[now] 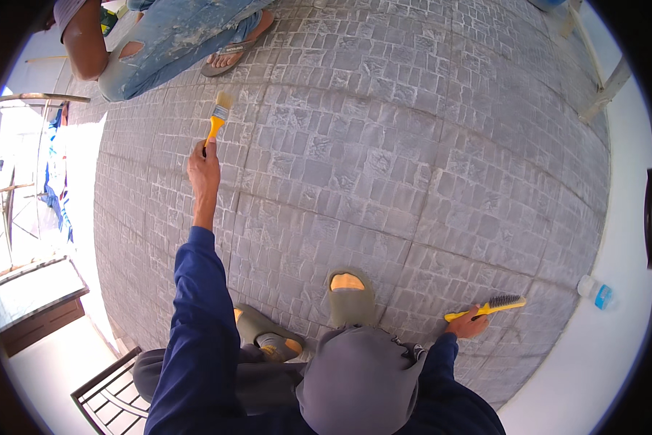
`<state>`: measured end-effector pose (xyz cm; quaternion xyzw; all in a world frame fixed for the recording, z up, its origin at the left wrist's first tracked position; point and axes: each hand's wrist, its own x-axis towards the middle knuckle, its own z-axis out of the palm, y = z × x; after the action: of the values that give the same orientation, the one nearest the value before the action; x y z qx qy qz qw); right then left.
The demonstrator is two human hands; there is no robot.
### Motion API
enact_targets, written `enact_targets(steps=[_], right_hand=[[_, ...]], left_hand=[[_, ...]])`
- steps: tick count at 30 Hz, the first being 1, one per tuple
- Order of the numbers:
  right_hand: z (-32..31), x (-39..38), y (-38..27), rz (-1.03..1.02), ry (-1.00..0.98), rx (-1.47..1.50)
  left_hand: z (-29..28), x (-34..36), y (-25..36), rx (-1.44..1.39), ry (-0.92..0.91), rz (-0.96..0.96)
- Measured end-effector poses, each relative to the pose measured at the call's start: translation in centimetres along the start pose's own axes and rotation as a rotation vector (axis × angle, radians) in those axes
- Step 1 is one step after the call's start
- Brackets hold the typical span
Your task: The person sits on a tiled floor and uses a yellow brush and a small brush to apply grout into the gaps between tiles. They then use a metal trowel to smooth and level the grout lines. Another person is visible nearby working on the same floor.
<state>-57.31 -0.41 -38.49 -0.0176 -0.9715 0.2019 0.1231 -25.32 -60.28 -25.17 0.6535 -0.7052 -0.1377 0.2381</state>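
Grey cloth (358, 380) bulges nearest; left grip (203, 168) grasps a yellow paintbrush (218, 117), right grip (468, 325) a wire brush (495, 305).

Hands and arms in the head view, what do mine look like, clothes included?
Both arms wear plain, dark navy-blue long sleeves; the left sleeve is creased and stops short of the wrist, and the right sleeve ends near it. The left hand and right hand are bare, without gloves.

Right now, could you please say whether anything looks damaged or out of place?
At upper left, another person's jeans look worn, with a hole and pale splatters. A plastic bottle also looks stray at the right edge of the floor, beyond the wire brush.
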Motion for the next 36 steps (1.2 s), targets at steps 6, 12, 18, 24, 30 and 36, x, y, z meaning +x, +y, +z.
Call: enact_targets(steps=[6, 12, 18, 24, 30, 36], right_hand=[[0.5, 0.2, 0.9, -0.002, 0.000, -0.066], [0.8, 0.1, 1.2, -0.026, 0.015, -0.063], [0.8, 0.2, 1.1, -0.051, 0.049, -0.080], [1.0, 0.2, 1.5, -0.087, 0.073, -0.088], [1.2, 0.3, 1.4, -0.056, 0.085, -0.104], [1.0, 0.1, 0.9, -0.056, 0.076, -0.093]], left_hand=[[3.5, -17.3, 9.0, -0.283, -0.541, 0.194], [1.2, -16.5, 0.9, -0.018, -0.561, 0.210], [-12.1, -2.7, -12.4, 0.366, -0.010, -0.237], [-5.2, -7.5, -1.5, -0.158, -0.357, 0.004], [2.2, -20.1, 9.5, -0.279, -0.794, 0.374], [-2.3, -12.1, -4.5, 0.073, -0.703, 0.226]])
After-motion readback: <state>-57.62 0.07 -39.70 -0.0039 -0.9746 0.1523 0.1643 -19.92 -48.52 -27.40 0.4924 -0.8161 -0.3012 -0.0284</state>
